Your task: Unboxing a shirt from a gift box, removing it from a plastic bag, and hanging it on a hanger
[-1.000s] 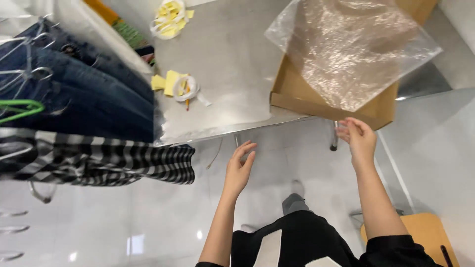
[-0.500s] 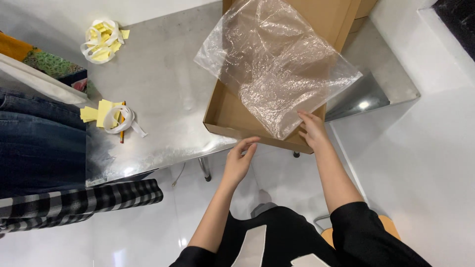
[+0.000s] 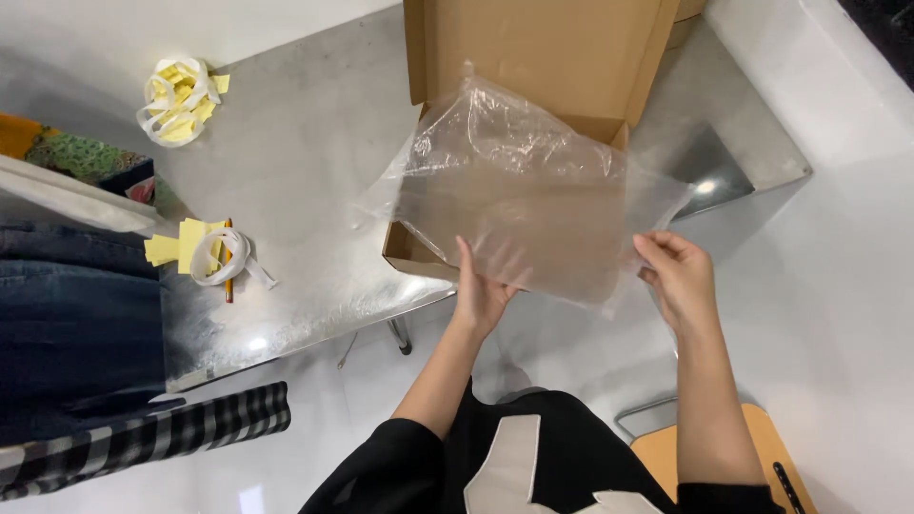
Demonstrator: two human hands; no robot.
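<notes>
A clear plastic bag (image 3: 533, 186) is spread over an open brown cardboard box (image 3: 533, 48) on a shiny metal table (image 3: 305, 152). My left hand (image 3: 481, 286) grips the bag's near edge at the box's front corner, fingers up against the film. My right hand (image 3: 678, 276) pinches the bag's near right corner, just past the table's edge. The box's lid stands upright at the back. The film hides most of the box's inside.
A pencil (image 3: 228, 262) lies beside yellow paper strips and a white tape loop (image 3: 217, 255) on the table's left. Another yellow and white wad (image 3: 178, 100) sits farther back. Jeans (image 3: 76, 324) and a checked garment (image 3: 143, 443) hang at left. A wooden stool (image 3: 752, 457) stands by my right arm.
Both hands rose from below the table edge to the plastic bag and took hold of its near edge. The bag now lies flatter and is pulled toward me.
</notes>
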